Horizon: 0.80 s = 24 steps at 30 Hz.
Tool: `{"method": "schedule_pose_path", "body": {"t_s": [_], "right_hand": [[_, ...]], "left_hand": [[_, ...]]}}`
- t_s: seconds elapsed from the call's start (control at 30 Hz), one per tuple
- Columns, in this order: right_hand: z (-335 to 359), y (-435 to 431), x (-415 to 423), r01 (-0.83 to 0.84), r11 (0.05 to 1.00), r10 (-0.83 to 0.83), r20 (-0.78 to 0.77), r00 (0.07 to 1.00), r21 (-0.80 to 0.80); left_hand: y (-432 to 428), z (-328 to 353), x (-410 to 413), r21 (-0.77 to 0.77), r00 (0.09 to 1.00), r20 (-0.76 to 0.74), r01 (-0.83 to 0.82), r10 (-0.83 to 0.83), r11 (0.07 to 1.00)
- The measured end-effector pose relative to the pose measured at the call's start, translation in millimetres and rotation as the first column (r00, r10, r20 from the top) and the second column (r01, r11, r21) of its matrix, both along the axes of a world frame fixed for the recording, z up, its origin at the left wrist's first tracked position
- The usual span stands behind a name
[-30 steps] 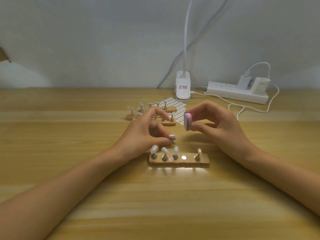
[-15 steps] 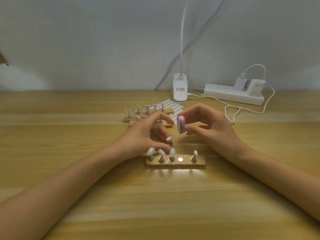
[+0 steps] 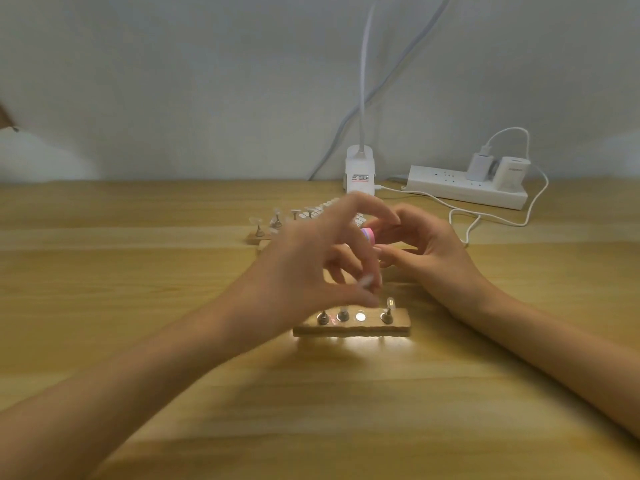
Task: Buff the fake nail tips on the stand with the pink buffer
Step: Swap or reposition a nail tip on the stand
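Note:
A small wooden stand [image 3: 401, 326] lies on the table in front of me, with metal pegs and one bare magnet spot. One peg at its right end carries a pale nail tip [image 3: 390, 302]. My left hand [image 3: 304, 268] hovers just above the stand's left part and pinches a nail tip peg [image 3: 469, 282] between thumb and fingers; the hand is blurred. My right hand [image 3: 426, 251] is behind it and grips the pink buffer [image 3: 367, 234] by its end. The buffer sits just above the pinched tip, apart from it.
A second wooden stand [image 3: 258, 233] with several nail tips stands farther back on the left, beside a white sheet of stickers [image 3: 322, 207]. A lamp base [image 3: 360, 171], a white power strip [image 3: 467, 188] with chargers and a looping cable [image 3: 485, 216] line the back edge.
My left hand has risen and shifted right over the stand with the pinched tip. The right hand has brought the buffer closer to the left hand's fingers. The camera has tilted slightly.

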State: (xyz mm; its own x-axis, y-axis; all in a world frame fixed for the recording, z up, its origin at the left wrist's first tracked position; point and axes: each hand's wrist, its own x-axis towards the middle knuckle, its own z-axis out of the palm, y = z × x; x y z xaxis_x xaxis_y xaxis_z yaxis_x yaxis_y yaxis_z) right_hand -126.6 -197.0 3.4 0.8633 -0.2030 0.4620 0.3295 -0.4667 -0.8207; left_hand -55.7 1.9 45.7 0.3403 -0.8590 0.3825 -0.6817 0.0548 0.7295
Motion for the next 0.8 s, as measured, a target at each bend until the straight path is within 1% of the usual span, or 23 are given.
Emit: {"method": "schedule_pose_path", "body": {"t_s": [0.07,0.13,0.2,0.3,0.33,0.4,0.47,0.5,0.57,0.63,0.67,0.8], "right_hand": [[0,0,-1,-0.007,1.000,0.007,0.021,1.000,-0.012],[0,0,-1,-0.013,1.000,0.014,0.021,1.000,-0.014],[-1,0,-1,-0.010,1.000,0.010,0.006,1.000,-0.007],[1,3,-1,-0.003,1.000,0.003,0.001,1.000,0.012],[1,3,-1,-0.004,1.000,0.004,0.004,1.000,0.022],[1,2,0,-0.014,0.999,0.014,0.002,1.000,0.034],[0,-1,0,-0.025,0.999,0.026,-0.008,1.000,0.040],[-1,-1,1,-0.027,0.999,0.028,-0.011,1.000,0.040],[-1,-2,1,-0.026,0.999,0.026,-0.007,1.000,0.045],[-1,0,1,-0.017,0.998,0.017,0.004,1.000,0.054],[0,0,2,-0.012,0.998,0.012,0.008,1.000,0.063],[1,2,2,0.000,0.994,0.000,0.002,1.000,0.113]], "left_hand": [[-5,-6,-12,0.043,0.990,0.140,-0.019,0.012,0.999],[-7,-13,-17,0.105,0.977,0.212,-0.033,0.010,0.994],[-8,-18,-16,0.156,0.971,0.239,-0.045,0.006,0.987],[-8,-21,-13,0.199,0.961,0.273,-0.105,0.048,0.974],[-8,-21,-11,0.210,0.960,0.273,-0.118,0.058,0.971],[-7,-21,-9,0.226,0.971,0.228,-0.118,0.065,0.967],[-6,-21,-6,0.236,0.976,0.203,-0.126,0.078,0.963],[-5,-20,-6,0.241,0.972,0.219,-0.142,0.089,0.960],[-6,-21,-10,0.241,0.943,0.312,-0.197,0.116,0.950],[-9,-21,-17,0.208,0.892,0.426,-0.259,0.150,0.943],[-11,-20,-20,0.184,0.879,0.447,-0.270,0.165,0.945],[-19,-22,-25,0.151,0.890,0.412,-0.278,0.195,0.949]]}}
